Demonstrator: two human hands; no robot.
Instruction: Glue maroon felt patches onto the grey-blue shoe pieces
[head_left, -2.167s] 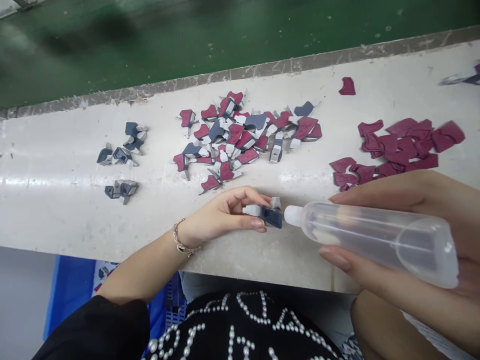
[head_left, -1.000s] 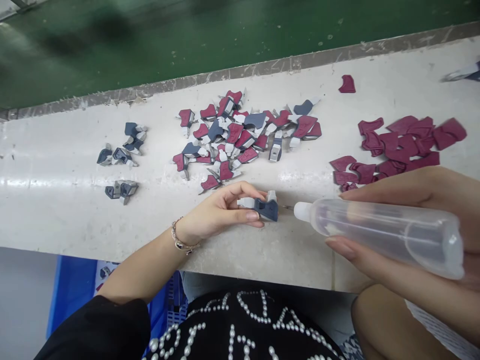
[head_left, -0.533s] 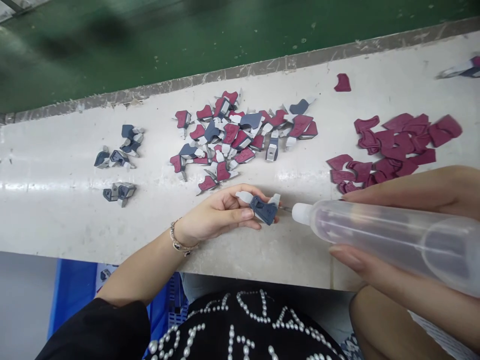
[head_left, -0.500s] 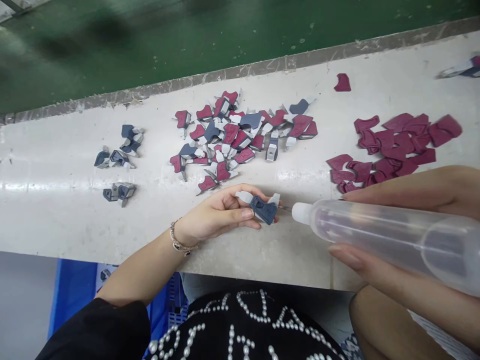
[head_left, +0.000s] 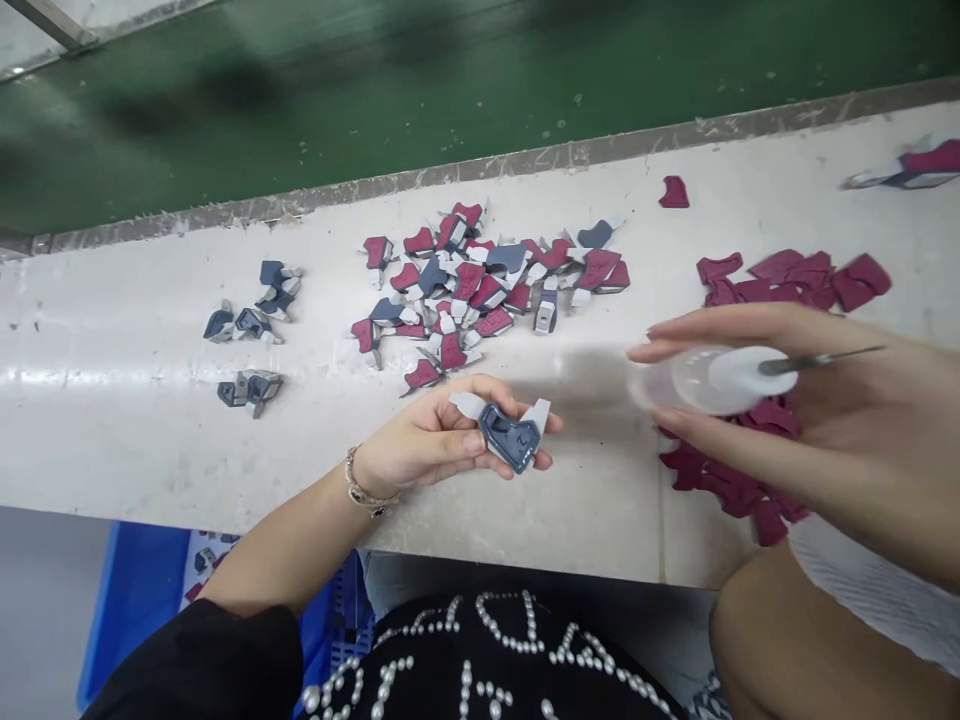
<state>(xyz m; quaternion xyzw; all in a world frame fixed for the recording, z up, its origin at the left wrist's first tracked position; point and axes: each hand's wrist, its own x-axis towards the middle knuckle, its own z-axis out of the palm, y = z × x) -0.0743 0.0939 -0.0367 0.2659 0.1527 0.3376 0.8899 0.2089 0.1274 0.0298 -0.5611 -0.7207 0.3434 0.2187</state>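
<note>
My left hand (head_left: 435, 440) is closed on a dark blue-grey plastic part (head_left: 511, 440) with light grey tabs, pinched between thumb and fingers. Its recessed face is turned up, showing a small mark that resembles a 2. My right hand (head_left: 862, 430) has its fingers round a translucent needle-tip squeeze bottle (head_left: 694, 380); the white cap and thin metal needle point right, away from the part. Beneath this hand lies a heap of dark red flat pieces (head_left: 720, 475), partly covered. Above my left hand is a pile of assembled grey and red parts (head_left: 469, 280).
Several blue-grey parts (head_left: 251, 325) lie on the left of the white table (head_left: 112, 420). One red piece (head_left: 674, 192) is apart near the back edge, with a longer red-and-grey item (head_left: 919, 165) far right. A blue crate (head_left: 135, 600) stands below the table's front edge.
The bottle has swung round in my right hand: its needle was at the plastic part and now points right. The part stays in my left hand, and the view has shifted slightly.
</note>
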